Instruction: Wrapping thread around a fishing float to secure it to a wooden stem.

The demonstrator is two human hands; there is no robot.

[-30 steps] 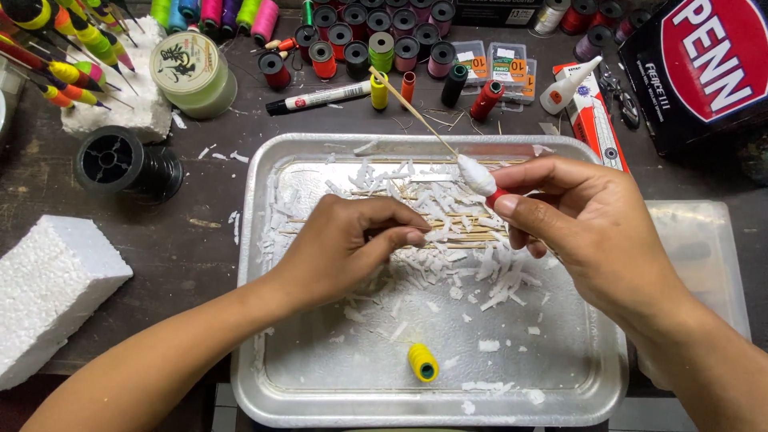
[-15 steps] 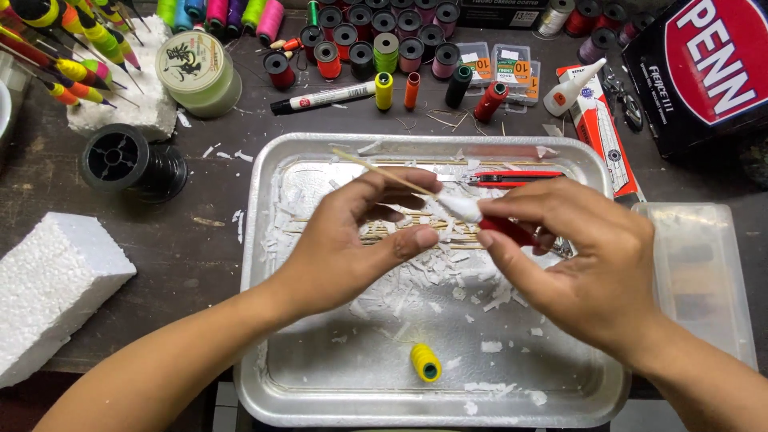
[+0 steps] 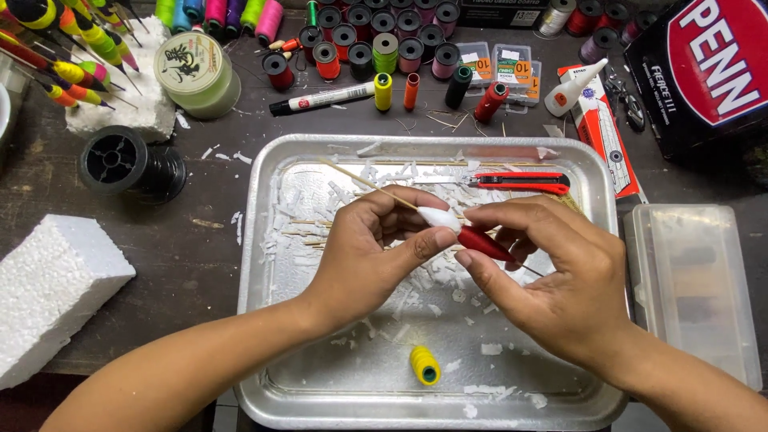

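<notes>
Seemingly level, float (image 3: pixel 460 230) held by both hands, stick tip pointing upper-left.

Float (image 3: pixel 460 230): lower stick end hidden behind right hand (image 3: pixel 552 280); mid-body partly covered by left hand (image 3: pixel 372 252) fingertips. Wooden sticks beneath the float mostly hidden by both hands. Metal tray (image 3: pixel 264 376): near rim cut by bottom edge. Foam block (image 3: pixel 48 288), left of the tray: cut by left edge.

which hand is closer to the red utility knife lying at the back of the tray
Right. The right hand sits just in front of the red utility knife, almost under it; the left hand is farther off, toward the tray's left side.
</notes>
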